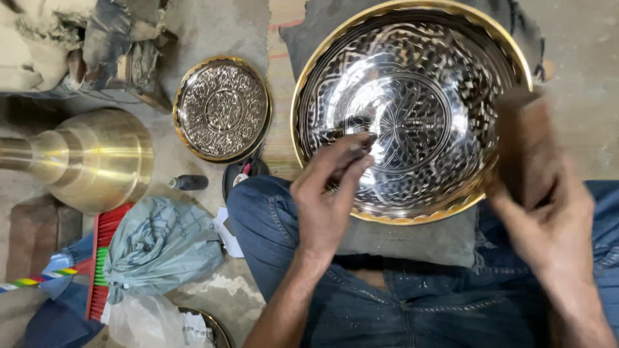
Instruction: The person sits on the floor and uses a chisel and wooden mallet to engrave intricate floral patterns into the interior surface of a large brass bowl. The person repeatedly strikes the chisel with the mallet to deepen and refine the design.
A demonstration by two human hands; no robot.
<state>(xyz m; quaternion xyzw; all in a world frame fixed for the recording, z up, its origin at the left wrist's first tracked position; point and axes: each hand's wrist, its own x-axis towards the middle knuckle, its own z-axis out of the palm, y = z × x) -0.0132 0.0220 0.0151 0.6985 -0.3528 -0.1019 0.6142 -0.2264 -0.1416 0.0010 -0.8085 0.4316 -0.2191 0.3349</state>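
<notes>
A large round engraved metal bowl [412, 96] with a brass-coloured rim rests tilted toward the camera on a grey cushion [419, 241] across the person's lap. Its silvery inside carries a central rosette ringed by bands of fine chased pattern. A thin dark punch [351, 153] stands point-down against the lower left of the inside. A blurred brown wooden mallet [525, 145] overlaps the bowl's right rim.

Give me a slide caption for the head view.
Left hand sets a chisel on an engraved brass bowl; right hand grips a mallet.
</notes>
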